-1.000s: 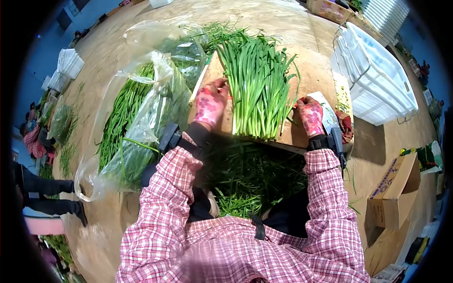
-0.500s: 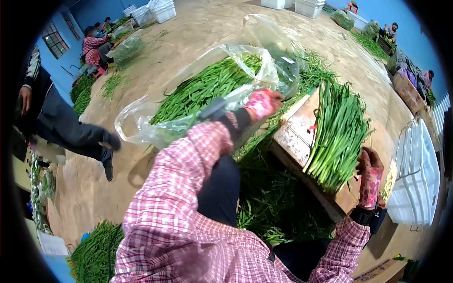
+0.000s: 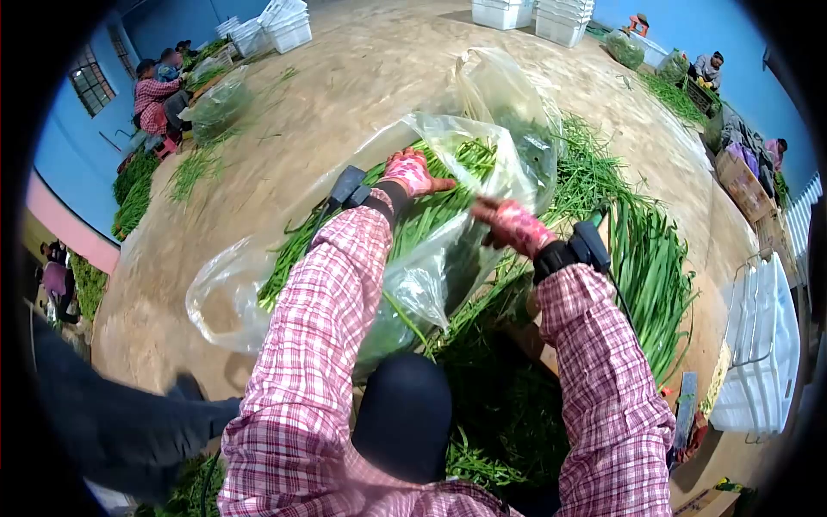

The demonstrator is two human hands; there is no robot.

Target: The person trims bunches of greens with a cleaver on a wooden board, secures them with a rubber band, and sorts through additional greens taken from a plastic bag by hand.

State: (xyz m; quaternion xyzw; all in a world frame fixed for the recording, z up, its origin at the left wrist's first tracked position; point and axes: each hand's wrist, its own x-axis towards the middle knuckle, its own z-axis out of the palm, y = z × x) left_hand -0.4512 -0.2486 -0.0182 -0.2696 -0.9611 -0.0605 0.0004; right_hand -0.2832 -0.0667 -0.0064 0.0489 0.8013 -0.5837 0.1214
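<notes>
A clear plastic bag (image 3: pixel 431 284) lies on its side in front of me, its mouth spread around a heap of long flat green stalks (image 3: pixel 340 237) that look like garlic chives. My left hand (image 3: pixel 412 174), in a pink patterned glove with bare fingertips, rests on the stalks with thumb and fingers apart. At the bag's right edge is my right hand (image 3: pixel 515 227), gloved alike, slightly blurred, its fingers stretched towards the bag and nothing visible in them. A thick bundle of green stalks (image 3: pixel 646 280) lies on the board to the right, partly behind my right forearm.
Loose stalks (image 3: pixel 590 168) cover the floor beyond the bag. White plastic crates (image 3: pixel 754 345) stand at the far right, with stacked white crates (image 3: pixel 562 21) at the back. A person's dark trouser leg (image 3: pixel 129 422) is close on my left. Several people sit farther off.
My left hand has moved left onto the stalks in the bag. My right hand has left the bundle on the board and swung left to the bag. The person at left has come nearer.
</notes>
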